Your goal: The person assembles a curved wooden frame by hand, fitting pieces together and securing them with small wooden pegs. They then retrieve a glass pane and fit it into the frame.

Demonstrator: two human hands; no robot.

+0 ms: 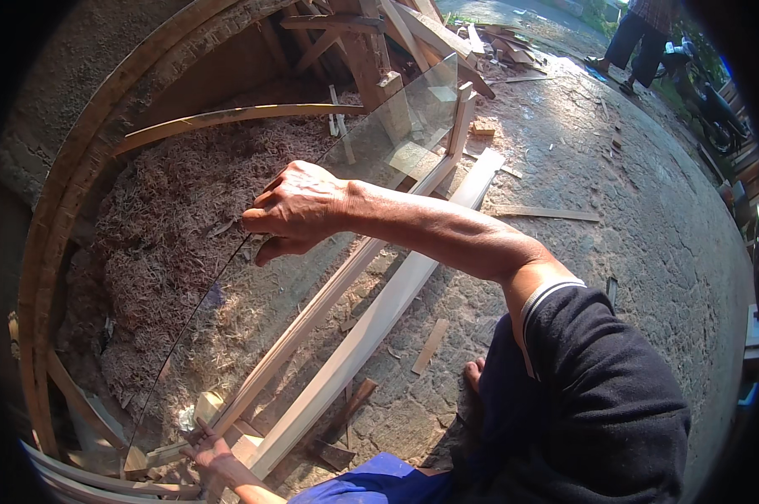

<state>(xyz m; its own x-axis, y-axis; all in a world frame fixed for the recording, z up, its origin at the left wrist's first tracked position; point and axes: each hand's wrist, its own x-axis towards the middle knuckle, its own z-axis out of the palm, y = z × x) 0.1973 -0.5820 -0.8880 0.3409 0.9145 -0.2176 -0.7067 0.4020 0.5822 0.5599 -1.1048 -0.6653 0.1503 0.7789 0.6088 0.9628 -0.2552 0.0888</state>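
Observation:
A large clear glass pane (436, 105) stands tilted along a long pale wooden frame (299, 338). My right hand (295, 210) reaches across from the right and is closed over the pane's upper edge, fingers bent around it. That edge runs as a thin dark line down to the lower left. At the near end of the frame, my left hand (210, 452) holds the wood, its fingers lying against the rail close to the pane's lower corner. Whether those fingers touch the glass, I cannot tell. A second pale board (358, 336) lies beside the frame, on its right.
Wood shavings (165, 252) are heaped left of the pane, behind a curved wooden piece (47, 252). Offcuts such as a small slat (430, 346) and a thin strip (547, 213) litter the rough ground. A person (640, 38) stands far right near a motorbike (707, 101).

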